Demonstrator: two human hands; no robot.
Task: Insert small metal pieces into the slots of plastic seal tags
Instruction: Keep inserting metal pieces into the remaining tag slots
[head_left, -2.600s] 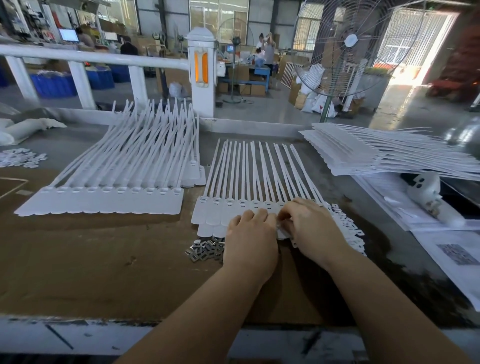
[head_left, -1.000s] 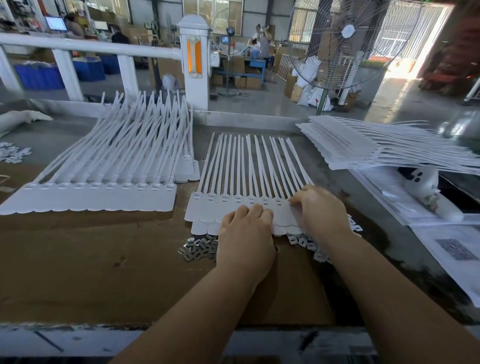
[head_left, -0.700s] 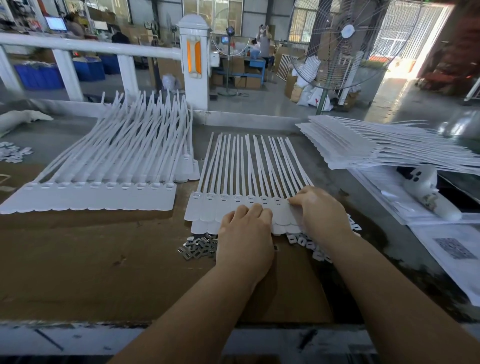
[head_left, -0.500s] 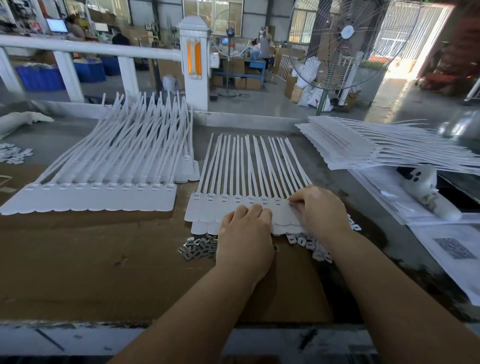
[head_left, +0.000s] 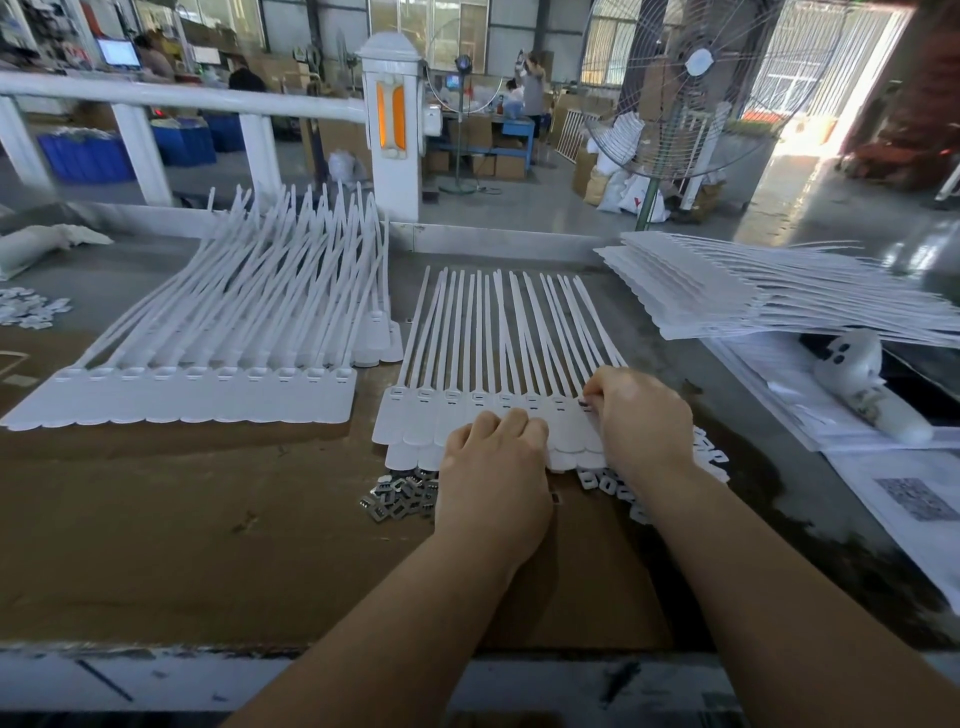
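Note:
A joined row of white plastic seal tags (head_left: 415, 410) lies in the middle of the bench, straps pointing away from me. A heap of small metal pieces (head_left: 400, 496) sits just below its left end. My left hand (head_left: 493, 478) rests fingers-down on the flat tag ends, partly covering the heap; what it holds is hidden. My right hand (head_left: 641, 418) pinches a small dark metal piece (head_left: 584, 402) at the slot near the row's right end.
A finished row of tags (head_left: 197, 395) lies at the left. A stack of tag sheets (head_left: 753, 296) sits at the right. Small white plastic caps (head_left: 602, 480) lie under my right wrist. A white tool (head_left: 862, 384) rests on papers (head_left: 914, 499) at the right.
My right hand has moved from the middle of the row to its right end and stays pinched at a slot there. My left hand has hardly moved.

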